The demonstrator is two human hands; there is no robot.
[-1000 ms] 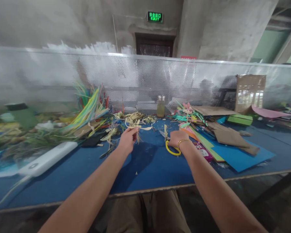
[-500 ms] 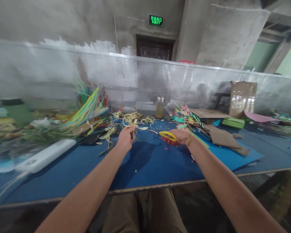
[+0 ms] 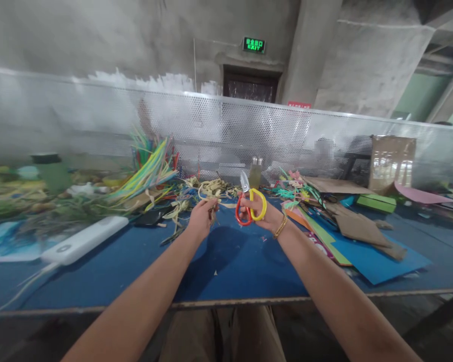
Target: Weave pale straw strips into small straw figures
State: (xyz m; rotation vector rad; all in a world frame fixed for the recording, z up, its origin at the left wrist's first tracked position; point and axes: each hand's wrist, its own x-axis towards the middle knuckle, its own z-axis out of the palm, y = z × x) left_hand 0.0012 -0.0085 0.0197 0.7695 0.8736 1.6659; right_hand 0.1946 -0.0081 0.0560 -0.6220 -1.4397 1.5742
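My left hand point(image 3: 202, 217) is closed on some pale dried strips point(image 3: 213, 213) at the middle of the table. A flat pale end juts out to the right of the fingers. In my right hand point(image 3: 263, 213) is a pair of scissors point(image 3: 258, 205) with one yellow and one red handle loop. The fingers pass through the loops, and the metal blades point up and away, apart from the strips. A heap of similar dried strips point(image 3: 210, 187) lies just beyond my left hand.
A white power strip point(image 3: 85, 240) and a bundle of coloured stems point(image 3: 151, 166) stand on the left. A bottle point(image 3: 255, 173) stands at the back. Coloured sheets point(image 3: 377, 256) and cardboard point(image 3: 362, 226) lie right. A perforated metal panel point(image 3: 245, 125) borders the blue table point(image 3: 241, 276).
The scissors have swung from pointing left toward the strips to pointing upward, and my right hand has shifted left. My left hand still holds the strips. The whole view has moved slightly.
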